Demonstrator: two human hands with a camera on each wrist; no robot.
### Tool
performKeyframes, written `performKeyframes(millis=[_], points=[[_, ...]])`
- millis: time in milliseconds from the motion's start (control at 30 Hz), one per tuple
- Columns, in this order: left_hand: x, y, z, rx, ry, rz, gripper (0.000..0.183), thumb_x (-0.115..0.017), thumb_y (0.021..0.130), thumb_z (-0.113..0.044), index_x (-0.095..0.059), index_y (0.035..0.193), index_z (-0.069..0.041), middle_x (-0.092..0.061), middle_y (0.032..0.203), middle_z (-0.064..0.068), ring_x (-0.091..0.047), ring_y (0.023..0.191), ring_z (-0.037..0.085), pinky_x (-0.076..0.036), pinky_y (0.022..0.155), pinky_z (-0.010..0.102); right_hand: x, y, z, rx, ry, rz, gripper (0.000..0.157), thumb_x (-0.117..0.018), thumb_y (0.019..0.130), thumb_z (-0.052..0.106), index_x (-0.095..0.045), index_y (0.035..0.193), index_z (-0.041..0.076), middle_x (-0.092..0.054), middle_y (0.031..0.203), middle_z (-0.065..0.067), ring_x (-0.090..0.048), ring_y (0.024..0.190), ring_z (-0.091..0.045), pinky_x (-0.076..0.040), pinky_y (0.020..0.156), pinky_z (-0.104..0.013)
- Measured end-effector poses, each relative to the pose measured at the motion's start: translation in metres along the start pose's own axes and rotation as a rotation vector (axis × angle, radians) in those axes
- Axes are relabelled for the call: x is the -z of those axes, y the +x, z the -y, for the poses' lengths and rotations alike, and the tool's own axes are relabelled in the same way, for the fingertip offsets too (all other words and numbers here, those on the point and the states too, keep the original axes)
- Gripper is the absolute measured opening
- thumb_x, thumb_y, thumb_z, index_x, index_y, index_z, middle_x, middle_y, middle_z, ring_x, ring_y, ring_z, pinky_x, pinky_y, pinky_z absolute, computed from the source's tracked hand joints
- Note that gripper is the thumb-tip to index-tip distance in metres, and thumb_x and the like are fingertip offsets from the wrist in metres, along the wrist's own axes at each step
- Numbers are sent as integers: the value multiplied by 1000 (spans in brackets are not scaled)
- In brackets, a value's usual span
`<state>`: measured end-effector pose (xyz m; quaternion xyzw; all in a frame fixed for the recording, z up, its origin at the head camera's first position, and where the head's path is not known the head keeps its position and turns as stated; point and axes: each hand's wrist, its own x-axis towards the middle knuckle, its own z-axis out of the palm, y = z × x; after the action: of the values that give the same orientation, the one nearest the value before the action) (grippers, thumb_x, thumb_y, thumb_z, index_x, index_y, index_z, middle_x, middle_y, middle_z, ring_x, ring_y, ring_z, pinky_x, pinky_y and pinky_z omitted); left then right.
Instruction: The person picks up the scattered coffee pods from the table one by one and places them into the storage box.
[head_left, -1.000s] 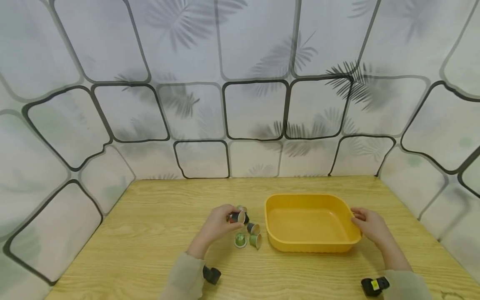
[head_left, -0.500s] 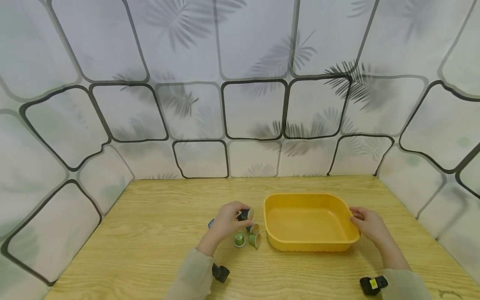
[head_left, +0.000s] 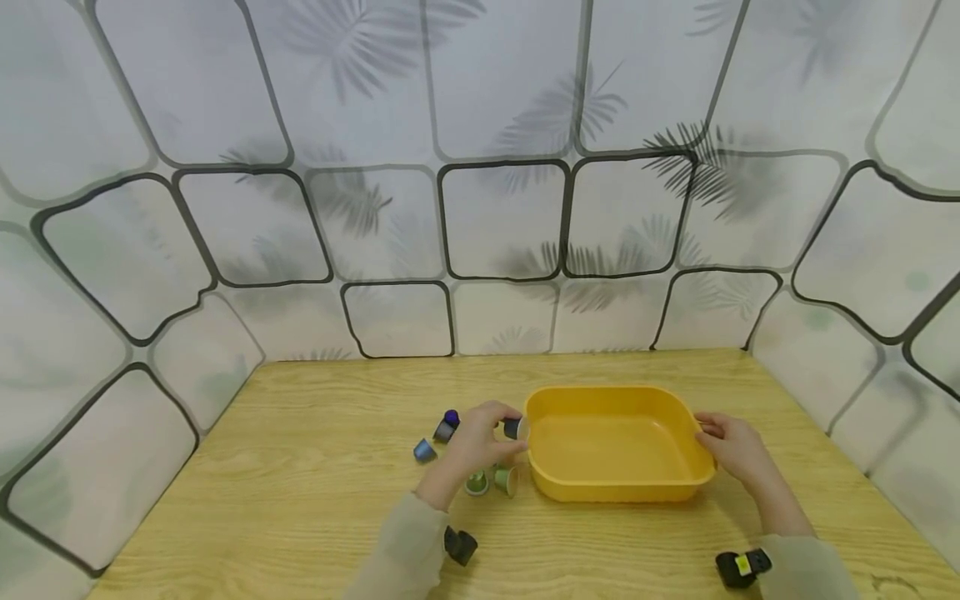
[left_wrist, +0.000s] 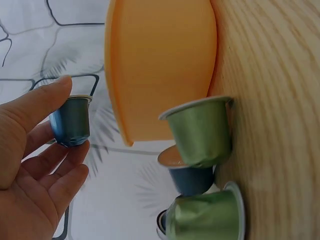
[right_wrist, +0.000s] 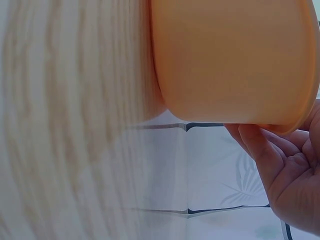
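Observation:
My left hand [head_left: 476,442] pinches a dark blue coffee capsule [head_left: 512,428] between thumb and fingers, beside the left rim of a yellow plastic tub [head_left: 618,492]. In the left wrist view the held capsule [left_wrist: 71,121] is raised off the table, apart from the tub's wall [left_wrist: 162,65]. My right hand [head_left: 738,450] grips the tub's right rim, thumb and fingers on either side, as the right wrist view shows. Below the left hand lie two green capsules, one upright [head_left: 477,483] and one on its side [head_left: 507,481]. A dark blue-grey capsule [left_wrist: 192,179] sits behind them.
Left of my left hand lie a light blue capsule [head_left: 424,451], a grey one [head_left: 443,431] and a violet-blue one [head_left: 451,417]. Everything stands on a wooden table [head_left: 315,500], with a patterned curtain [head_left: 390,225] behind and at both sides.
My left hand has carried the dark blue capsule from the pile rightward to the tub's left rim, uncovering the blue capsules at its left. The right hand stays on the tub.

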<state>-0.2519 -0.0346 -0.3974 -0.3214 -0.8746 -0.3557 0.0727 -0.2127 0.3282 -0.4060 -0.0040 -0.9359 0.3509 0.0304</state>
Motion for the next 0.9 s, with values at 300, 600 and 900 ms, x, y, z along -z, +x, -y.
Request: performKeyframes(millis=[300, 600, 900], points=[[-13, 8, -9, -27, 51, -43, 34, -71, 75, -24, -63, 102, -5, -60, 98, 4, -56, 88, 17, -46, 73, 27, -1, 1, 0, -6, 1, 0, 41, -48, 90, 9, -39, 121, -18, -47, 110, -36, -48, 99, -45, -47, 75, -44], [-31, 20, -17, -49, 47, -53, 35, -71, 75, -27, -63, 102, -6, -59, 95, 2, -55, 85, 12, -46, 71, 21, -1, -1, -2, 21, 5, -13, 40, -47, 89, 8, -40, 120, -18, -48, 110, -36, -48, 99, -45, -48, 75, -44], [-42, 24, -33, -28, 56, -52, 32, -71, 76, -26, -63, 100, -7, -59, 95, 0, -55, 83, 10, -46, 71, 19, -2, 1, -2, 22, 7, -15, 40, -48, 90, 8, -40, 120, -18, -48, 110, -36, -49, 99, -45, -48, 73, -43]])
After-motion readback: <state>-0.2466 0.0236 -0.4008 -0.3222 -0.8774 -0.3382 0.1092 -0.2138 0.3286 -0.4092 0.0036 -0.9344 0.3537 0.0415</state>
